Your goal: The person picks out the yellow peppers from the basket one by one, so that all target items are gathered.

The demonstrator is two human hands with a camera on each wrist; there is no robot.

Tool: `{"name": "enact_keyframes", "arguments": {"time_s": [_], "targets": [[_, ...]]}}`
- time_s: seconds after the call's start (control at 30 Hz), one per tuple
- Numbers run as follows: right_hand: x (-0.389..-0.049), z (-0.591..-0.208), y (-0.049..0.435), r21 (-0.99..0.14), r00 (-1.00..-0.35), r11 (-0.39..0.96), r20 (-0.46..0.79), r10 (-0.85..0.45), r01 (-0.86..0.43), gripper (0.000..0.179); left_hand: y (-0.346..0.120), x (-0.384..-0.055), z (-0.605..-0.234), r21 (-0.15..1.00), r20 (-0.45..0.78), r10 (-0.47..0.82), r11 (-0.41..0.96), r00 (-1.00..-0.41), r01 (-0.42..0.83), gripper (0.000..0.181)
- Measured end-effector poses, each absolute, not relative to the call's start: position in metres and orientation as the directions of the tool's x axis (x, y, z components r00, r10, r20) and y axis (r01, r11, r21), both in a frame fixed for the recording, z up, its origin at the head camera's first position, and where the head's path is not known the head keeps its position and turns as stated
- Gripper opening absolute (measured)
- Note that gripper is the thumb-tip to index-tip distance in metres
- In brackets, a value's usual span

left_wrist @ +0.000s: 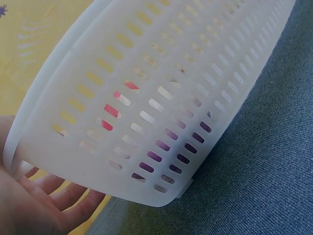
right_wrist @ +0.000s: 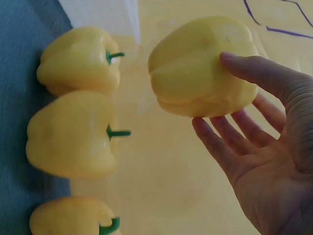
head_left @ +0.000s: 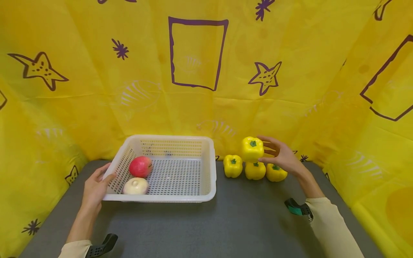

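My right hand holds a yellow bell pepper between thumb and fingers, raised above the others. In the right wrist view the thumb presses the side of this bell pepper. Below it stand three more yellow bell peppers, a left one, a middle one and a right one, green stems up. On the left, my left hand grips the rim of a white plastic basket, thumb over the edge and fingers outside. Inside lie a red apple and a cream round vegetable, purple low down.
A grey cloth-covered table carries everything. Yellow fabric with purple drawings hangs close behind the basket and peppers and along both sides. Dark straps sit at the wrists, over light sleeves.
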State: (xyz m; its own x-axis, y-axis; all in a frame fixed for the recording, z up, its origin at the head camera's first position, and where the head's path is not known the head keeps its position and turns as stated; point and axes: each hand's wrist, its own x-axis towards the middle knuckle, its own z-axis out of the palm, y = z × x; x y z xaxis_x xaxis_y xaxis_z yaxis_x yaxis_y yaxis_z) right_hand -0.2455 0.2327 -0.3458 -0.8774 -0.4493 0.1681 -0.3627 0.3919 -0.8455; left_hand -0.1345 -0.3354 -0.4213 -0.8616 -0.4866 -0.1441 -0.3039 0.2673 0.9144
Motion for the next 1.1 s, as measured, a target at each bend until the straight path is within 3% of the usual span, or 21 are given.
{"name": "enact_keyframes", "arguments": {"time_s": [0.27, 0.77, 0.93, 1.1], "targets": [[-0.242, -0.347, 0.255, -0.856, -0.896, 0.409, 0.127, -0.426, -0.316, 0.076, -0.336, -0.132, -0.423, 0.922, -0.14, -0.475, 0.258, -0.869, -0.289, 0.062], [-0.236, -0.364, 0.308, -0.827, -0.922, 0.459, 0.169, -0.348, -0.325, 0.074, -0.336, -0.133, -0.423, 0.916, -0.139, -0.488, 0.267, -0.862, -0.299, 0.061], [-0.233, -0.369, 0.327, -0.83, -0.911, 0.42, 0.23, -0.344, -0.368, 0.071, -0.335, -0.135, -0.423, 0.912, -0.144, -0.481, 0.275, -0.865, -0.305, 0.062], [-0.231, -0.378, 0.35, -0.879, -0.896, 0.262, 0.312, -0.316, -0.398, 0.066, -0.335, -0.136, -0.421, 0.909, -0.153, -0.476, 0.276, -0.866, -0.312, 0.062]]}}
